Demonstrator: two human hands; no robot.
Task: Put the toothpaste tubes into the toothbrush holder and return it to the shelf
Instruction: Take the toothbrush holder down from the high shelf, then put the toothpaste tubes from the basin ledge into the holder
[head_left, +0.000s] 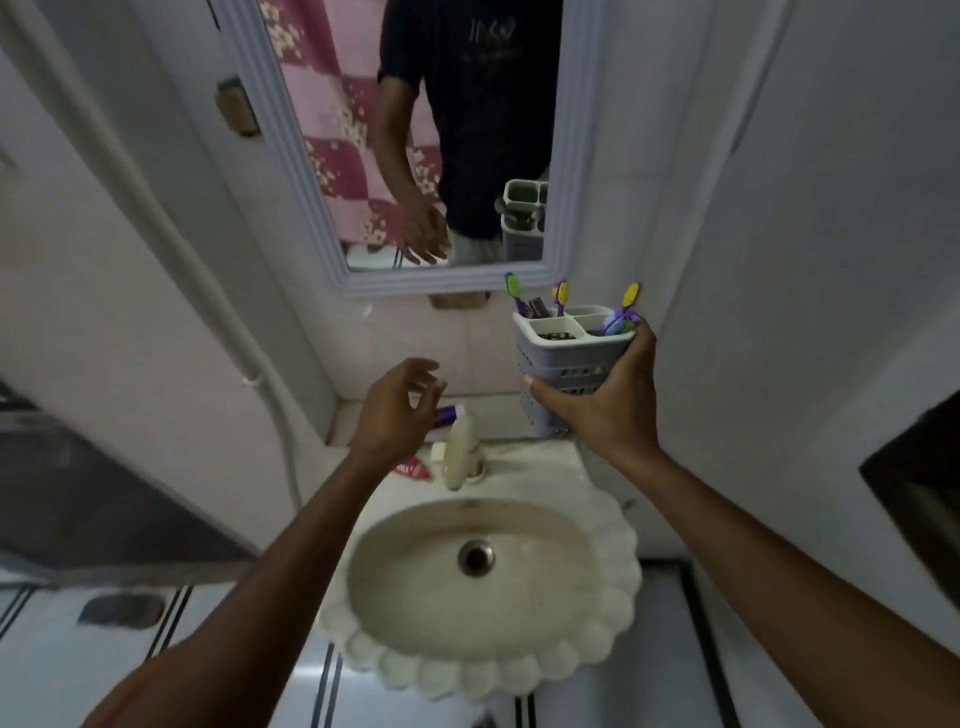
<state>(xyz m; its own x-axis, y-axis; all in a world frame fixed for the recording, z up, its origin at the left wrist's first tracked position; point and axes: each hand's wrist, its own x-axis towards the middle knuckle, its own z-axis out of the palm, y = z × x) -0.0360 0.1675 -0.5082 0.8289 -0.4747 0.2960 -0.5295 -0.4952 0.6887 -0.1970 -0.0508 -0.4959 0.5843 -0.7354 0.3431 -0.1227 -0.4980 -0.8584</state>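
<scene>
My right hand grips a pale grey perforated toothbrush holder, held upright in the air right of the tap. Several toothbrushes with yellow and purple handles stick out of its compartments. My left hand hovers with its fingers apart and holds nothing, just above the ledge behind the sink. A purple toothpaste tube lies on that ledge, partly hidden by my left hand. A red toothpaste tube lies on the sink's rim to the left of the tap, partly under my wrist.
A cream scalloped sink with a drain hangs below. Its tap stands at the back. A white-framed mirror hangs on the wall above. A pipe runs down the left wall.
</scene>
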